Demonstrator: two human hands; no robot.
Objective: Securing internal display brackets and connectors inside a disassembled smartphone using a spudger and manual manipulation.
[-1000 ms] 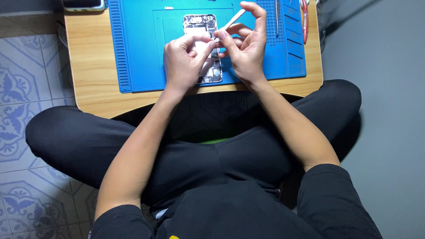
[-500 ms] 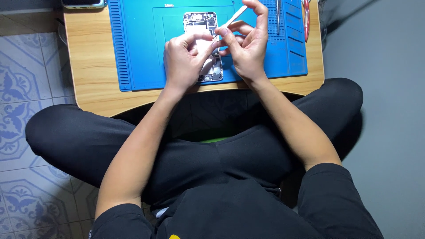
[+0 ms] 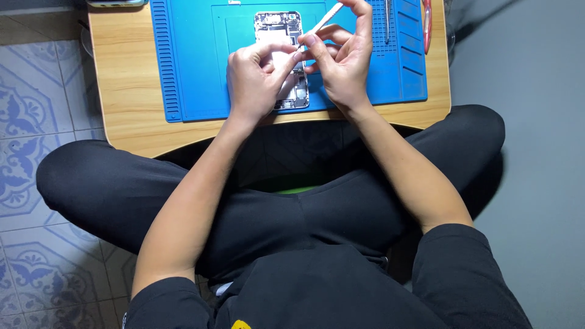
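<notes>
Item: opened phone [image 3: 279,27], at twelve o'clock on the blue mat [image 3: 195,61]. Our left hand [image 3: 256,82] pinched narrow over its middle; our right hand [image 3: 344,64] gripped a thin white tool [image 3: 326,15]. Risk, as we judged: a slip could scratch the phone's exposed parts.

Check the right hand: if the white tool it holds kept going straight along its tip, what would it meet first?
Most likely the left hand's fingertips, then the opened phone beneath. The right hand angles the white tool down-left toward them; depth is unclear.
</notes>
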